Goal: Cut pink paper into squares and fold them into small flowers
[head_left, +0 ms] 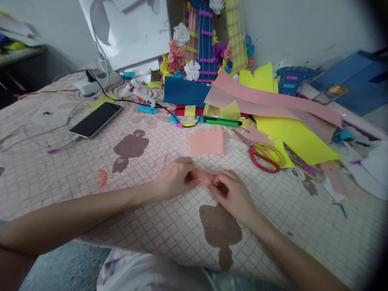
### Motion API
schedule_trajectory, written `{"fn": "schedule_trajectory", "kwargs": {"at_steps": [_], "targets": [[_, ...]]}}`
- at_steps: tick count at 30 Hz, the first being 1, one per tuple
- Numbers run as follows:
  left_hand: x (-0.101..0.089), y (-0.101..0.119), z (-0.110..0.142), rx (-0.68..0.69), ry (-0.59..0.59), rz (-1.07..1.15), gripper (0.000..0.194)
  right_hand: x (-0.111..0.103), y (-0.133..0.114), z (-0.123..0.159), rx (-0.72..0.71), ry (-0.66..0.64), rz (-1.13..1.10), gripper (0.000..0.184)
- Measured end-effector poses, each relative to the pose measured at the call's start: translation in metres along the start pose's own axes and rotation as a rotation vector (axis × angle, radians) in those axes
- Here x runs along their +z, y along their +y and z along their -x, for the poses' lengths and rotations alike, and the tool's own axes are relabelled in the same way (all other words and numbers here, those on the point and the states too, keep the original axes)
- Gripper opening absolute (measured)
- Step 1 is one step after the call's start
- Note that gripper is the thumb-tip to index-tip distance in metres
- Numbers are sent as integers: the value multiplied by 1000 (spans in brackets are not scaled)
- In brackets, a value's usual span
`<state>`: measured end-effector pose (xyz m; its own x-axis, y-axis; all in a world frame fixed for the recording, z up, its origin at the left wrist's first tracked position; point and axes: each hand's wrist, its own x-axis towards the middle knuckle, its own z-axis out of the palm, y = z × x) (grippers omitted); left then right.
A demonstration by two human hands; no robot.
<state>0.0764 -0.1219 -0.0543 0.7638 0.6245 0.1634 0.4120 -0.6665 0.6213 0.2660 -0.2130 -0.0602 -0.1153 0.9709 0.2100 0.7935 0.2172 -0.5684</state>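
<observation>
Between my two hands, low over the patterned tablecloth [169,218], is a small piece of pink crepe paper [204,176]. My left hand [177,180] pinches its left end, fingers closed. The right end sits in the closed fingertips of my right hand [232,190]. Part of the paper is hidden behind the fingers. Just beyond my hands lies a stack of pink paper squares [206,141]. Scissors with one red and one yellow handle [263,155] rest to the right of the stack, and a green cutter knife [222,121] lies behind it.
At the left lies a phone [96,119] with a cable plugged in. A glue gun [139,95] and a power strip [97,83] stand behind it. Yellow paper sheets [298,135] and pink strips [279,97] spread at the right. Decorated paper guitars [206,40] lean at the back.
</observation>
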Motion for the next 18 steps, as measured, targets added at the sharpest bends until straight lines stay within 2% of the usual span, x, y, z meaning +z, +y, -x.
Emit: {"fn": "schedule_trajectory", "kwargs": {"at_steps": [18], "targets": [[3, 1, 0, 16, 5, -86, 20, 1, -4, -2, 37, -35, 62, 17]]}}
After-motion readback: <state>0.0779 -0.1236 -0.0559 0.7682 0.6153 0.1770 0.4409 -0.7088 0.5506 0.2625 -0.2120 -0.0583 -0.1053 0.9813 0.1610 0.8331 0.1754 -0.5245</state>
